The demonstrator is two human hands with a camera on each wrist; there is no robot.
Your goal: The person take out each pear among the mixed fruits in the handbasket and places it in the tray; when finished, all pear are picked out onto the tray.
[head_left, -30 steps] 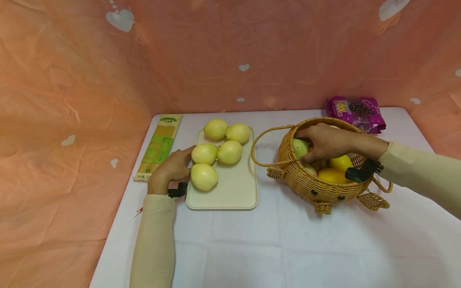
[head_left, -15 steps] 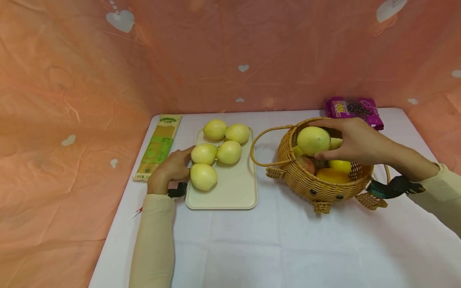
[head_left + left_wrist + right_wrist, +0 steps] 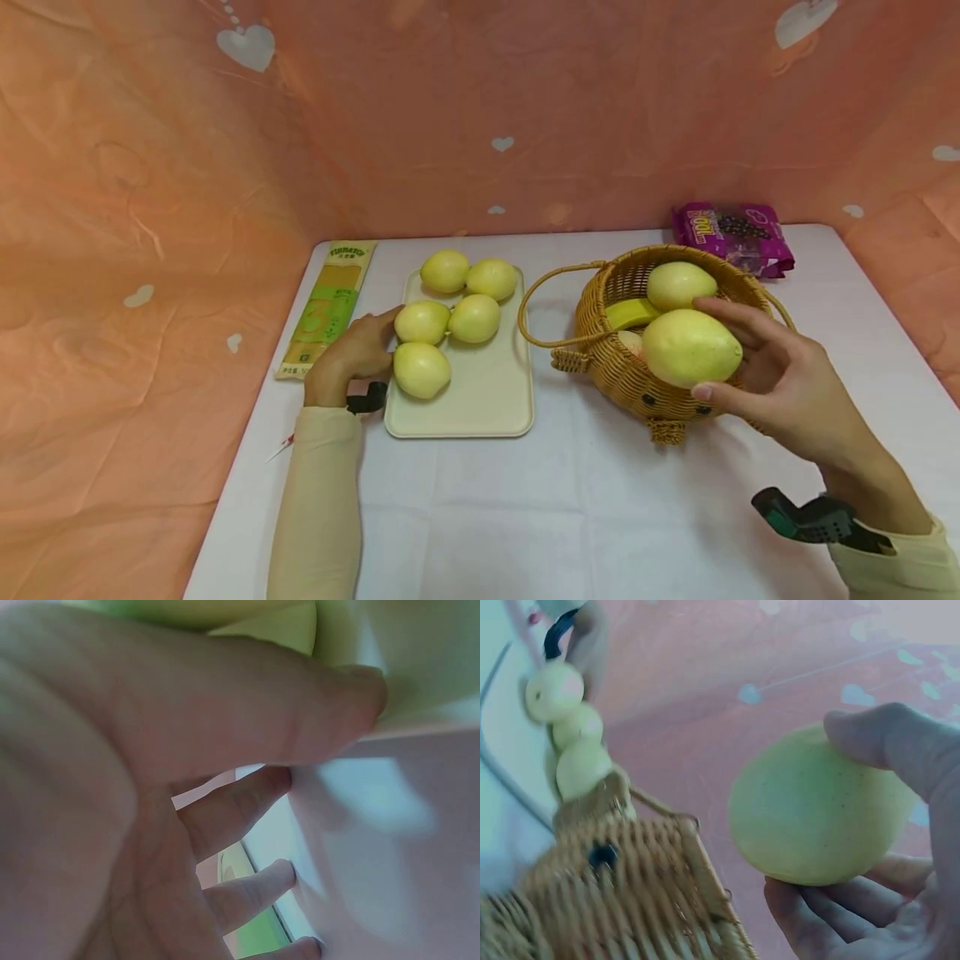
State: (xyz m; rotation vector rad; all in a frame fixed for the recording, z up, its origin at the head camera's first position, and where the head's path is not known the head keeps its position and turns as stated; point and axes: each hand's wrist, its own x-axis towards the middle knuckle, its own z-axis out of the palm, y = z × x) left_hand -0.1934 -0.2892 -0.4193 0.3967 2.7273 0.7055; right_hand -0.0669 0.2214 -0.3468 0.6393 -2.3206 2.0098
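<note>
In front of the wicker basket (image 3: 626, 383), my right hand (image 3: 787, 383) holds a pale yellow-green pear (image 3: 692, 348) between thumb and fingers. The speckled skin of this pear (image 3: 817, 806) shows in the right wrist view. Another pear (image 3: 681, 285) lies in the basket beside a banana (image 3: 632, 313); a pinkish fruit is mostly hidden. My left hand (image 3: 356, 354) rests at the left edge of the cream tray (image 3: 491, 400), next to several pears (image 3: 422, 369). Its fingers (image 3: 251, 889) extend straight down to the white tablecloth, with the thumb along the tray edge.
A yellow-green noodle packet (image 3: 327, 308) lies left of the tray. Behind the basket sits a purple snack bag (image 3: 733, 237). The basket's looped handle (image 3: 523, 308) reaches toward the tray. Orange cloth with hearts (image 3: 420, 125) hangs behind the table.
My right hand has lifted a pear out of the basket and brought it toward me and to the right. Another pear now shows inside. My left hand has stayed at the tray.
</note>
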